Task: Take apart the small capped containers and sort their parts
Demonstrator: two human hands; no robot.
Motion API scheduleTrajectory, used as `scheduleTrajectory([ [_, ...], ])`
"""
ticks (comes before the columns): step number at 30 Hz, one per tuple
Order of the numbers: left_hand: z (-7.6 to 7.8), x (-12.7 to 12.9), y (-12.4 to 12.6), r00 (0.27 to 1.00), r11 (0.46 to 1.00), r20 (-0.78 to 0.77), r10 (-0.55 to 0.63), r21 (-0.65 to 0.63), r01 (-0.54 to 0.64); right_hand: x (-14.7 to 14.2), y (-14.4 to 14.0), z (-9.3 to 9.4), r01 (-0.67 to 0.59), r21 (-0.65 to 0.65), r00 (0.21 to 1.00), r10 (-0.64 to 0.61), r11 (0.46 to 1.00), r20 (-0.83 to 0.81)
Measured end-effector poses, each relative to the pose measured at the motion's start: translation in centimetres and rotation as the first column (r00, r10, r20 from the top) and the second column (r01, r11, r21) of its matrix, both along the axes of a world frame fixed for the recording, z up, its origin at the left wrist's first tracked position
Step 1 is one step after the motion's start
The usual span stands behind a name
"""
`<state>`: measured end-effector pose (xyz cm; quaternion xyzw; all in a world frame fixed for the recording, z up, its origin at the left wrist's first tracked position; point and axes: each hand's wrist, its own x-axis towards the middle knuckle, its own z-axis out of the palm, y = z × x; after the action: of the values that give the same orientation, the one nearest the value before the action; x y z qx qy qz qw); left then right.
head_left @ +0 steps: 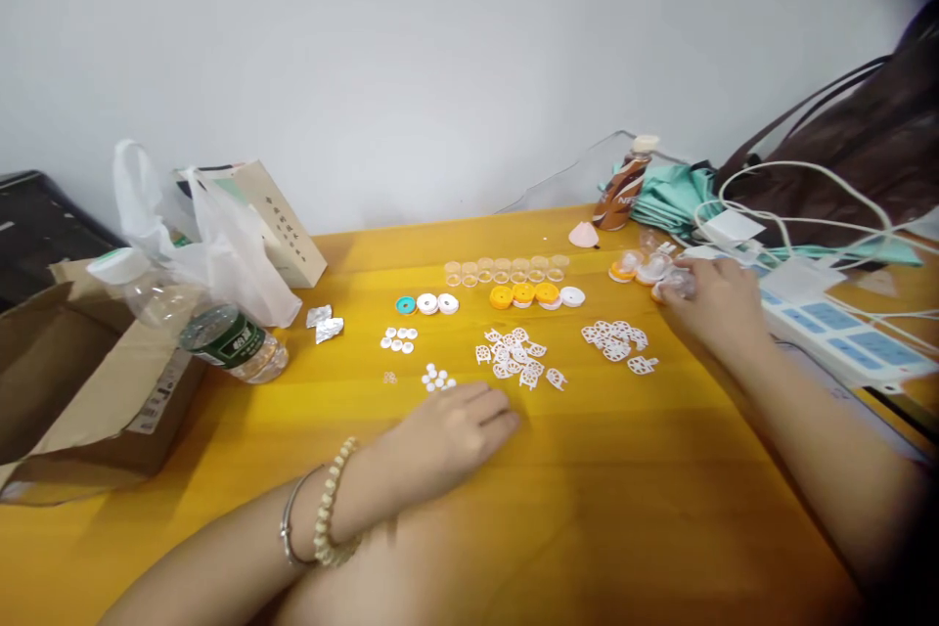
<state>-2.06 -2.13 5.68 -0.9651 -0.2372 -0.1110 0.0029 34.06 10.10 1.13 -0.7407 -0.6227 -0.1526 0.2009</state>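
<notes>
My left hand (pixel 466 425) rests palm down on the table, fingers curled together, with nothing visible in it. Just beyond it lie small white discs (pixel 438 378) and a pile of white openwork plastic pieces (pixel 514 354). At the right, my right hand (pixel 715 303) has its fingers closed on a translucent plastic piece (pixel 676 286). That piece is blurred and partly hidden by the fingers. Against it sit more clear-topped round pieces with orange bases (pixel 626 266). Further left are orange round caps (pixel 523 294), white round caps (pixel 426 304) and a row of clear cups (pixel 503 271).
A power strip (pixel 843 328) with white cables (pixel 799 171) lies beside my right arm. A brown-labelled bottle (pixel 623 186) and a dark bag (pixel 866 137) stand behind. At left are a water bottle (pixel 231 342), a cardboard box (pixel 95 391) and a white plastic bag (pixel 239 245).
</notes>
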Motion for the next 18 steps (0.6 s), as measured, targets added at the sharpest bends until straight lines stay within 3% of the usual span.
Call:
scheduleTrajectory([
  [3,1.5,-2.3,2.4,0.986,0.986,0.003,0.167,-0.024,-0.166,0.0,-0.2,-0.1,-0.016,0.011,1.000,0.015,1.000,0.008],
  [6,2.2,-5.1,5.3,0.950,0.947,0.091,0.298,-0.153,-0.282,-0.3,-0.8,1.0,-0.035,-0.040,0.995,0.031,0.999,-0.091],
  [9,1.5,-6.9,7.6,0.922,0.907,0.114,0.371,-0.260,-0.332,-1.3,-1.9,3.0,-0.101,-0.032,0.976,0.093,0.994,-0.198],
  [11,0.5,-7.2,8.4,0.918,0.898,0.094,0.385,-0.269,-0.349,-2.5,-3.0,4.3,-0.220,0.048,0.950,0.225,0.974,-0.216],
  [13,-0.5,-6.9,8.8,0.921,0.903,0.071,0.384,-0.238,-0.358,-4.3,-4.3,5.5,-0.355,0.121,0.891,0.374,0.927,-0.256],
  [18,-2.2,-6.2,9.2,0.906,0.901,0.056,0.419,-0.146,-0.408,-9.7,-7.8,7.5,-0.645,0.102,0.675,0.628,0.757,-0.387],
])
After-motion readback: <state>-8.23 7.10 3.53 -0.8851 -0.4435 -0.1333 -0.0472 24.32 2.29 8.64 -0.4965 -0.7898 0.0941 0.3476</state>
